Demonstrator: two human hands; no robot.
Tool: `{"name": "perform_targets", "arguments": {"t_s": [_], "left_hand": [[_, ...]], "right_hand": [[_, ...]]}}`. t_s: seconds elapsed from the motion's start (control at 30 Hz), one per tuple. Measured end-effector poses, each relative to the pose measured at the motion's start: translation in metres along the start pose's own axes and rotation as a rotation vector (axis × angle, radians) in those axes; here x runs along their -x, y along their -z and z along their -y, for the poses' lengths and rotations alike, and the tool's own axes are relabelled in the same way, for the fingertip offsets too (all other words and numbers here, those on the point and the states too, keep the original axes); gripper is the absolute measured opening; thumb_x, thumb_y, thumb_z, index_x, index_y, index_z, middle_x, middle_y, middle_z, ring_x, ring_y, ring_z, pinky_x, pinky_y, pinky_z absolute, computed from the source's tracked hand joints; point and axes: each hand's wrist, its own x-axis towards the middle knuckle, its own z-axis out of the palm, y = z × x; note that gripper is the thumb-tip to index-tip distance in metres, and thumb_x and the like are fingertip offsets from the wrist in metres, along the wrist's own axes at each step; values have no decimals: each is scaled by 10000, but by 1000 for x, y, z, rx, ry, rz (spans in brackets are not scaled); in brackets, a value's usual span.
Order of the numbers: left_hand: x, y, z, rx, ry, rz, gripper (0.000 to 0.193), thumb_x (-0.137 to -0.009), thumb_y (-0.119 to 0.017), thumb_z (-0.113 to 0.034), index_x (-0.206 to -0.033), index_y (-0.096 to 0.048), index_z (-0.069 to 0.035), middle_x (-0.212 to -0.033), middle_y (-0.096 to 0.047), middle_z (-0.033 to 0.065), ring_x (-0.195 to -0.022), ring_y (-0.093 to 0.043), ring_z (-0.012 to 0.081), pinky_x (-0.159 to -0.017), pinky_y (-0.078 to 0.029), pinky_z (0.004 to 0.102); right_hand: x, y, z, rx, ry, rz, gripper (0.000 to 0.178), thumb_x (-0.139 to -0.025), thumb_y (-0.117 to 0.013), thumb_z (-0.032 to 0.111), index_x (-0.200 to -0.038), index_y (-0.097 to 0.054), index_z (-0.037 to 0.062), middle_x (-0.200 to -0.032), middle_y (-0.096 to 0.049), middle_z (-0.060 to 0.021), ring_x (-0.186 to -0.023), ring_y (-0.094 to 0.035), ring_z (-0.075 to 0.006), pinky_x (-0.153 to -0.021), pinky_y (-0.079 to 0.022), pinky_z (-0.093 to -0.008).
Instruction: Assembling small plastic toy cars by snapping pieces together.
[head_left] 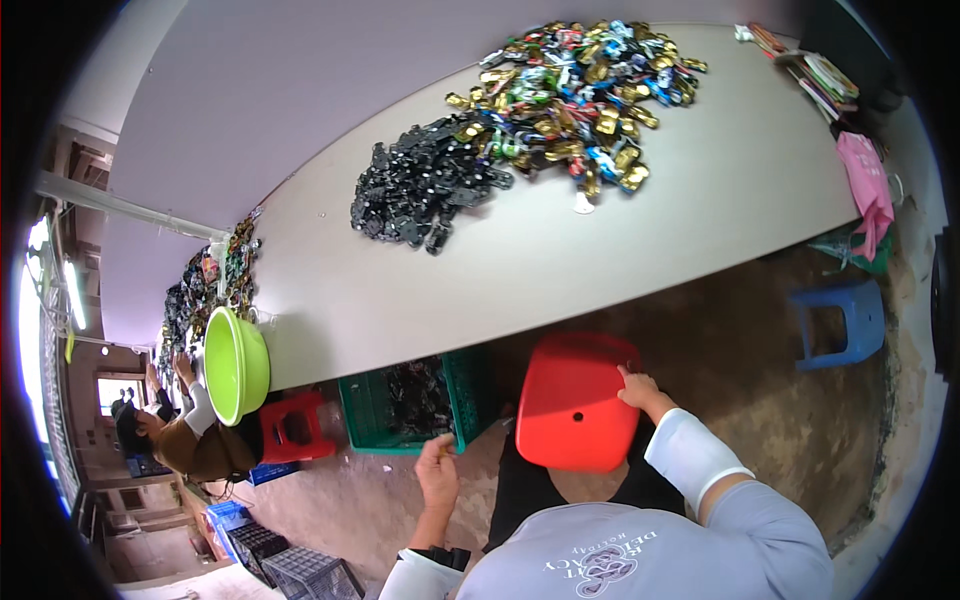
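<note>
A red plastic stool (575,400) with a small hole in its seat is in front of my legs, below the table's near edge. My right hand (645,392) grips the seat's right edge, thumb on top and the other fingers partly hidden. To the left, my left hand (437,474) is beside the near right corner of a green crate (462,405). Its fingers are curled closed; whether they hold anything or touch the crate's rim is not clear. Dark pieces (418,396) fill part of that crate.
On the long table (640,250) lie a heap of shiny black pieces (420,185) and a multicoloured heap (590,85). A lime-green basin (237,366) sits at its left end, near a seated co-worker (200,445). A blue stool (842,322) stands right; a pink cloth (866,190) hangs off the table.
</note>
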Motion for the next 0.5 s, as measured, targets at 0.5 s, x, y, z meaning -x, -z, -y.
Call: {"name": "perform_targets", "arguments": {"t_s": [0.5], "left_hand": [[-222,18,7,-620,-510,-340,292,-691,-552,-32,-978,-604,-47,-926,-518,149,-864,-497,318,-792,-368,422]], "right_hand": [[-94,-19,24,457,347,61,806,-727,-622,525,-1290,-413,-13,-1256,-485,-206,-1255,-369,-321,-1061,-242,-431]]}}
